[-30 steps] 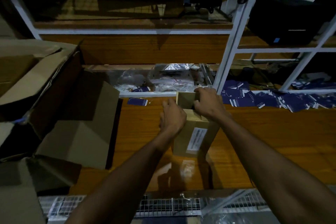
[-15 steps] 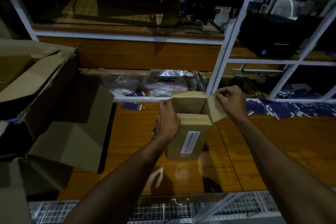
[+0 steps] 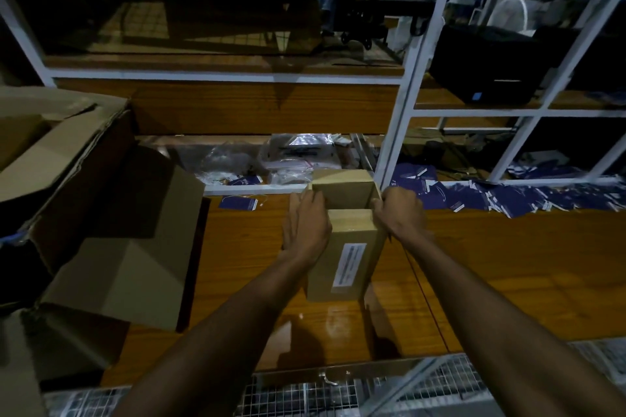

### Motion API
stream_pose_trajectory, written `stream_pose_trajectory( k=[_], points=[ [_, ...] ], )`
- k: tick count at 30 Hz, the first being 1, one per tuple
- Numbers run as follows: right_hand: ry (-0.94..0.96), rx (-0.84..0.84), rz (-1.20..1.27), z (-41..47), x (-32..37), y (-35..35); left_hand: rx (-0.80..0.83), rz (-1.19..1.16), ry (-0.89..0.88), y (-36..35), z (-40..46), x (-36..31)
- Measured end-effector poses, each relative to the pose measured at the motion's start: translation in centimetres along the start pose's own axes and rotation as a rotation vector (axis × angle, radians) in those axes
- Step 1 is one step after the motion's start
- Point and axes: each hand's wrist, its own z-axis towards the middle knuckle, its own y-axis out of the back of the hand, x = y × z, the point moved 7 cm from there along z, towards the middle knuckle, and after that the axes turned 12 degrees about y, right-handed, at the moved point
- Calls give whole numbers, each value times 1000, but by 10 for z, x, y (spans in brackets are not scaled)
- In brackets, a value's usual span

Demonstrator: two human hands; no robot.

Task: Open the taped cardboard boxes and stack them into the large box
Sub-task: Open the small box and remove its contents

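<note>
A small cardboard box with a white label stands on end on the wooden table, its top open and flaps raised. My left hand lies flat against the box's left side, fingers straight and reaching up to the left flap. On the other side, my right hand grips the right flap at the top edge, fingers curled over it. The large open cardboard box sits at the left of the table, its flaps spread out.
White metal shelving rises behind the table. Clear plastic bags lie on the low shelf behind the small box. Several dark blue cards are scattered at the back right. A wire mesh edge runs along the front.
The box's top flaps have come open. My right hand pulled the right flap outward, then came back in close to the box. My left hand flattened along the left side.
</note>
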Motion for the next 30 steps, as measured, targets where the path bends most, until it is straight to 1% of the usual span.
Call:
stream_pose_trajectory(
  k=[6,12,15,18,20,21,23,24,28,30],
  points=[
    [-47,-94,42,4,2,-7,25,-96,-11,-4,6,2],
    [-134,-150,85,4,-1,-7,83,-88,-35,-15,24,3],
    [-163,-112,118,6,-3,-9,140,-71,-41,-17,28,2],
    [-202,24,150,17,-13,-13,253,-104,-17,-19,30,0],
    [-209,125,160,25,-16,-9,298,-166,25,-15,31,-3],
    [-216,160,195,27,-17,-6,310,-239,67,-10,32,-3],
    [-246,202,284,27,-20,-3,362,-451,214,2,34,-2],
    [-258,214,334,26,-22,-3,402,-517,291,5,35,-1],
    [-303,276,570,23,-25,-6,472,-493,419,11,37,6],
    [-317,302,637,22,-26,-6,521,-516,466,13,34,6]
  ],
)
